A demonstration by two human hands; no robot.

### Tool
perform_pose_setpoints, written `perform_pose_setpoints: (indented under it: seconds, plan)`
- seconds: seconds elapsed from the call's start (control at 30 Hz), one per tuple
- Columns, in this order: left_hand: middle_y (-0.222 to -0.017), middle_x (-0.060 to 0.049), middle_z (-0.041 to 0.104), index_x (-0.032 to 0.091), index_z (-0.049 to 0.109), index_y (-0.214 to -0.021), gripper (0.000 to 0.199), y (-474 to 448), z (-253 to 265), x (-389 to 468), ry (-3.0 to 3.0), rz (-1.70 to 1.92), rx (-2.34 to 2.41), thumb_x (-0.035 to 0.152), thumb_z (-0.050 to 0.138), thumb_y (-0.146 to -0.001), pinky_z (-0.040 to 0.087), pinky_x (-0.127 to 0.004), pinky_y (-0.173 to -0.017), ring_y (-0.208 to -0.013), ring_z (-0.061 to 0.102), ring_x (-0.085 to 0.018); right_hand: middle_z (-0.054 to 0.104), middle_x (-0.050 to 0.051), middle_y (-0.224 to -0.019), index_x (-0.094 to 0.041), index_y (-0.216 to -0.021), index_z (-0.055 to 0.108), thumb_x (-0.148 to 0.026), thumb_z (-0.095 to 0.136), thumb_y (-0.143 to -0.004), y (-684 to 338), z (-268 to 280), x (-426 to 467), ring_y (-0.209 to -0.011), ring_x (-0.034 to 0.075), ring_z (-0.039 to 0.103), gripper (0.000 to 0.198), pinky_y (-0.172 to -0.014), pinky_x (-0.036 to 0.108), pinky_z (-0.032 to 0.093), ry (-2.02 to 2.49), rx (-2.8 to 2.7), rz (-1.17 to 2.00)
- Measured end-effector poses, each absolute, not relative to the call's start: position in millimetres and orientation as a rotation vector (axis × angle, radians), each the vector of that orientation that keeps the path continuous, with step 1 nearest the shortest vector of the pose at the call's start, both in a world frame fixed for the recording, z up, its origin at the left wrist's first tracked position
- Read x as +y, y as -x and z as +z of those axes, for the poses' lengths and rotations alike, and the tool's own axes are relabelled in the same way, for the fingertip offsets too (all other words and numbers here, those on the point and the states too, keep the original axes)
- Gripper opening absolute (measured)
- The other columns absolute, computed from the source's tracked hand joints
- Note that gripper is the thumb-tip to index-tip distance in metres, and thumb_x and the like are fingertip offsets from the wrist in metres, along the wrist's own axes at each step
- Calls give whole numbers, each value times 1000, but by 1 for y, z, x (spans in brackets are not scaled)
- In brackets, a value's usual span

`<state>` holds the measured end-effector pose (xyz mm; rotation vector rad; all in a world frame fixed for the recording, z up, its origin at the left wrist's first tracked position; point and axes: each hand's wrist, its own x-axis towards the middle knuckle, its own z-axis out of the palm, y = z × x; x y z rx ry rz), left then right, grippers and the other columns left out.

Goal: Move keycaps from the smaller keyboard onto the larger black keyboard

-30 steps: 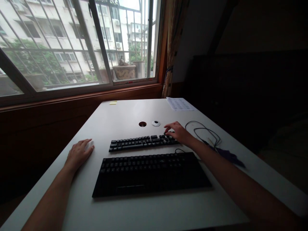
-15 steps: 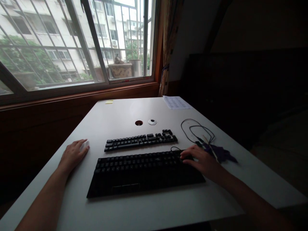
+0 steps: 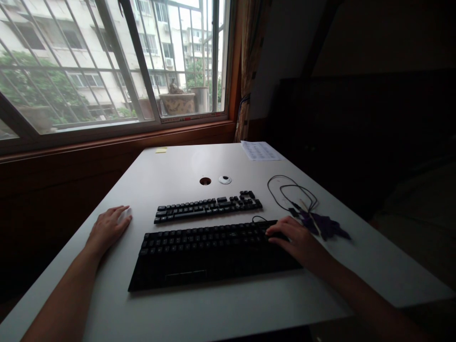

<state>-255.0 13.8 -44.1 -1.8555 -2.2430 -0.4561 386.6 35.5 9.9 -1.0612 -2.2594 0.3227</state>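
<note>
A black keyboard [image 3: 213, 266] lies slightly skewed across the white desk, with keycaps on its far rows. Behind it, black loose keycaps [image 3: 210, 209] are laid out in rows like a keyboard. Over the keyboard's right part is my right hand [image 3: 290, 235], thumb and fingertips drawn together in a pinch at the keys. Whatever lies between those fingertips is too small and dark to make out. My left hand [image 3: 109, 230] rests flat on the desk, left of the keyboard, fingers apart and holding nothing.
Right of the keyboard lie a coiled black cable [image 3: 280, 176] and a dark purple cloth [image 3: 333, 228] with a thin pale stick [image 3: 313, 221] across it. Printed paper [image 3: 260, 151], a yellow note [image 3: 161, 150], a desk hole [image 3: 205, 181] and its white cover [image 3: 224, 180] are farther back.
My right hand has shifted very slightly, its fingertips drawing closer together over the keyboard's right part. My left hand stays in place.
</note>
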Motion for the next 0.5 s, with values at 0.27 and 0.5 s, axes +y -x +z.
perform_pose_setpoints:
  seconds: [0.27,0.5]
  plan:
    - [-137,-16,65,18,66,-134,66,260,-48,15,1877,-437,-2207,58,37,-91,43,-49,-114,-128,60,-34,79,4,-97,-32,-98,76,-22,65,-96,-380,11,30,-93,26,69,14,-83,45,62,902,-2328,278]
    - [-139,-16,64,17,67,-134,69,258,-46,15,1865,-411,-2231,60,35,-90,43,-50,-114,-128,60,-35,79,4,-105,-33,-99,76,-28,66,-97,-385,6,28,-100,27,70,11,-88,48,60,921,-2297,263]
